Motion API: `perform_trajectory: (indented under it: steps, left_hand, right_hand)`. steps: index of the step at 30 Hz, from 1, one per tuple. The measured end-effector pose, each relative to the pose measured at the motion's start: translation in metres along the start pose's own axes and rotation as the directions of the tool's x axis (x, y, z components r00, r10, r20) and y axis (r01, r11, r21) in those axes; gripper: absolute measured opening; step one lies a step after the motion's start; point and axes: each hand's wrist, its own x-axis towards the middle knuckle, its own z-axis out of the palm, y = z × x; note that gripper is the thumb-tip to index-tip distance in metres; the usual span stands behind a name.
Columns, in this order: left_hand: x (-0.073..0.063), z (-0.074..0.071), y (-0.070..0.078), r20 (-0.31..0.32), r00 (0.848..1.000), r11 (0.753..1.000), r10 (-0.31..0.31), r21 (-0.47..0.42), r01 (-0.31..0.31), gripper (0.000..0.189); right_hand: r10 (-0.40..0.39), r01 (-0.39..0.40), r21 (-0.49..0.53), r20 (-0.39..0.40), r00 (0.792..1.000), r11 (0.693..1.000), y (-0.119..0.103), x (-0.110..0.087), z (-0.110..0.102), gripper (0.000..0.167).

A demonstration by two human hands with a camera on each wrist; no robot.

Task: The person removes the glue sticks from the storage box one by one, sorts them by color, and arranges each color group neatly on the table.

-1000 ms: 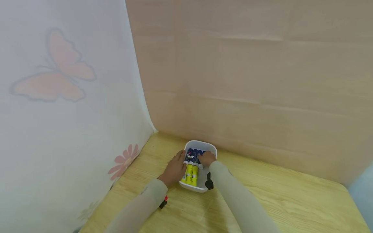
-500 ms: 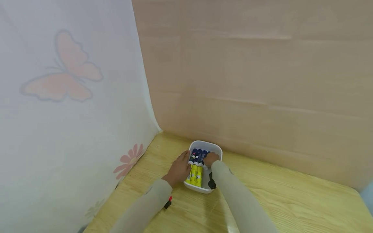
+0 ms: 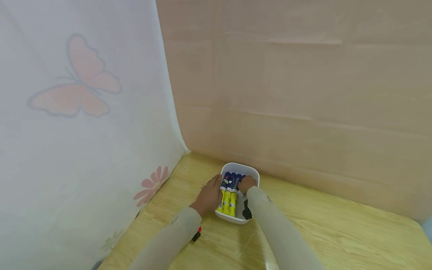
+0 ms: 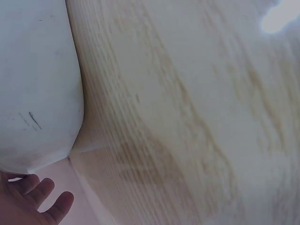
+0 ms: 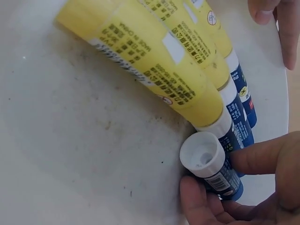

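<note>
A white plastic box point(image 3: 254, 171) stands on the table with two rows inside. Blue glue sticks point(image 3: 233, 180) with white bases lie in the far row. Yellow printed tubes point(image 3: 226, 203) lie end-on to them in the near row. My right hand point(image 3: 247, 182) is inside the box, pinching a blue glue stick point(image 5: 216, 171) between thumb and fingers, its white hollow base toward the right wrist camera. My left hand point(image 3: 210, 195) grips the box's left wall, thumb over the rim and fingers point(image 4: 41, 190) outside. Its palm is hidden in the wrist view.
The wood-grain table point(image 3: 324, 225) stretches to the right of the box. A brown covering point(image 3: 287, 93) rises right behind it. On the left hangs a white sheet point(image 3: 101, 157) with a butterfly and flowers. The box floor point(image 5: 93, 154) shows bare, smudged plastic beside the yellow tubes.
The whole scene has shifted slightly right in the head view as the camera turned. My left hand stays on the box wall, and my right hand keeps its place at the blue glue stick.
</note>
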Motion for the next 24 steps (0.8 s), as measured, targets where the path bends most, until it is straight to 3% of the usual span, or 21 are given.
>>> perform_trajectory:
  steps: [6, 11, 14, 18, 24]
  left_hand:
    - [0.002, -0.002, 0.003, 0.001, 1.000, 1.000, -0.004, 0.014, 0.004, 0.064]
    - [0.003, -0.002, 0.003, -0.008, 1.000, 1.000, 0.001, 0.018, -0.001, 0.064]
    - [0.002, -0.002, 0.002, -0.006, 1.000, 1.000, -0.007, 0.022, 0.007, 0.064]
    - [0.000, -0.004, 0.003, 0.001, 1.000, 1.000, -0.012, 0.018, 0.012, 0.064]
    - [-0.003, -0.006, 0.004, 0.008, 1.000, 0.999, -0.005, 0.033, 0.005, 0.066]
  right_hand:
    - [0.005, -0.002, 0.053, -0.051, 0.999, 0.999, 0.000, -0.002, -0.003, 0.030]
    - [-0.051, 0.056, 0.035, -0.119, 0.992, 0.998, -0.002, -0.004, -0.006, 0.025]
    - [-0.084, 0.093, 0.049, -0.154, 0.985, 0.994, -0.002, -0.003, -0.005, 0.029]
    - [-0.066, 0.084, 0.117, -0.151, 0.986, 0.990, -0.002, -0.005, -0.002, 0.051]
    - [-0.092, 0.118, 0.142, -0.181, 0.979, 0.983, -0.010, -0.020, -0.013, 0.048]
